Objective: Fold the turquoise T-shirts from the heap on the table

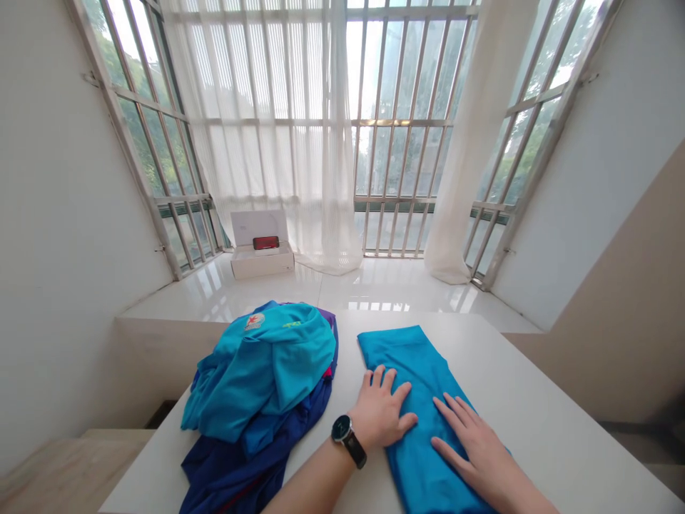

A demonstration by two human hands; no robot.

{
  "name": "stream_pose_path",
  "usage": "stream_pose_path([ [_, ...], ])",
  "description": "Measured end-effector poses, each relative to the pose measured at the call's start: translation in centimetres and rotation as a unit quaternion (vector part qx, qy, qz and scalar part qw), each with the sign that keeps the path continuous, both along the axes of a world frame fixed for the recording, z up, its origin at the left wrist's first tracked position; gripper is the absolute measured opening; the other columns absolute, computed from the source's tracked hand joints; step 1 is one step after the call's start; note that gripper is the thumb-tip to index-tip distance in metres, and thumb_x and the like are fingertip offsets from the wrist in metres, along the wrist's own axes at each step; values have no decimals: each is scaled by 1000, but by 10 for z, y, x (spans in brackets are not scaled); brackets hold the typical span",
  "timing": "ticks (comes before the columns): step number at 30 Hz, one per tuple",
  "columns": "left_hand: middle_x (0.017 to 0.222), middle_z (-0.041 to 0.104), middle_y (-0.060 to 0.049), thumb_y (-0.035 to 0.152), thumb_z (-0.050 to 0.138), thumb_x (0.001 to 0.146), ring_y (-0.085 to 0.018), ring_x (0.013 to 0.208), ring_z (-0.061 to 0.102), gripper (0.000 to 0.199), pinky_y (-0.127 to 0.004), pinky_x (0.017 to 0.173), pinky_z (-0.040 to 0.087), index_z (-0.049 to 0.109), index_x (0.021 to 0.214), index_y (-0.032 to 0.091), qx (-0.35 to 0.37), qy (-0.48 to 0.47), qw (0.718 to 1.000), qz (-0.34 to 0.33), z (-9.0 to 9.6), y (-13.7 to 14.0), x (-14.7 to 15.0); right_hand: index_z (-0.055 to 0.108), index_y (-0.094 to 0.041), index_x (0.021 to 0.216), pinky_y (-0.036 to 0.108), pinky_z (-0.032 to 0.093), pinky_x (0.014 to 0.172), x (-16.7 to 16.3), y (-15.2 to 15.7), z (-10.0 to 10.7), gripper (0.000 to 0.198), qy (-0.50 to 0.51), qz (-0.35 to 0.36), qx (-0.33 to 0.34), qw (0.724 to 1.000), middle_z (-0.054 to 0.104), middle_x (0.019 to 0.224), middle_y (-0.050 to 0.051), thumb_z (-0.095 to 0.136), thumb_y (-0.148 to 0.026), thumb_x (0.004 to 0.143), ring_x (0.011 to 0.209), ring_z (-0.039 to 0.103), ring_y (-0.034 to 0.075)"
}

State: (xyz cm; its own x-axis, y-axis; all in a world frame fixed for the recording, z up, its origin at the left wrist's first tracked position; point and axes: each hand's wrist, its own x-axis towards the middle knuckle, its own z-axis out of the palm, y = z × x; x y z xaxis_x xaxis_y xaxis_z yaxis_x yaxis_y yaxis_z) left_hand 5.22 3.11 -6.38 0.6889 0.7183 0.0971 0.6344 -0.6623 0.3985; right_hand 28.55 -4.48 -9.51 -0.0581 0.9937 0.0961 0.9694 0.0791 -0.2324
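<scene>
"Where is the folded blue garment (420, 460) lying?"

"On the white table (540, 421), just right of a heap of clothes (267, 385). The left hand (379, 414) is resting over its left edge, the right hand (476, 444) on its right side. All the fingers are lying open and apart, gripping nothing."

"How will it be handling?"

"Light, soft and limp, I'm guessing, maybe slightly slippery. Supporting both long edges from beneath should suit its folds."

"Is any writing showing?"

"I'm seeing none on it. On the heap, a round emblem (255, 321) and a yellow-green mark (292, 325) are looking too small for reading. Beyond, a red-screened phone (266, 243) is standing in a white box (262, 264); its lid's print is looking too faint."
</scene>
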Motion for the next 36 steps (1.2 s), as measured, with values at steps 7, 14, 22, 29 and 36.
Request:
stream_pose_path([
  [7,161,28,-17,50,56,95,-43,149,14,55,-66,117,19,49,144,23,85,0,992,98,-3,39,-14,43,-19,150,55,32,117,-43,43,-17,73,-45,-56,12,997,39,158,15,46,-63,91,146,31,38],
  [14,128,64,-10,33,50,100,-26,126,53,28,-42,109,43,67,118,19,56,-78,995,23,13,38,-17,49,-13,147,53,36,113,-74,74,0,66,-55,-79,35,995,46,152,21,46,-53,94,142,39,40],
  [22,160,34,-12,67,37,97,-39,146,28,67,-64,116,25,36,152,29,13,20,990,-137,8,3,-24,69,-22,121,45,47,108,-22,19,4,42,109,22,107,988,62,134,13,49,-48,94,125,58,28],
  [29,158,38,-6,64,39,98,-34,145,32,60,-58,117,26,40,150,33,71,4,991,-110,2,-1,-28,70,-29,122,47,49,108,-5,-15,-5,45,169,43,69,982,61,137,10,61,-55,87,128,56,30],
  [36,136,62,-5,43,59,96,-27,135,46,33,-45,114,33,63,126,29,66,-60,987,-137,8,0,-29,74,-29,114,45,50,107,1,-15,-11,35,242,40,87,965,65,133,9,59,-49,89,126,59,29],
])
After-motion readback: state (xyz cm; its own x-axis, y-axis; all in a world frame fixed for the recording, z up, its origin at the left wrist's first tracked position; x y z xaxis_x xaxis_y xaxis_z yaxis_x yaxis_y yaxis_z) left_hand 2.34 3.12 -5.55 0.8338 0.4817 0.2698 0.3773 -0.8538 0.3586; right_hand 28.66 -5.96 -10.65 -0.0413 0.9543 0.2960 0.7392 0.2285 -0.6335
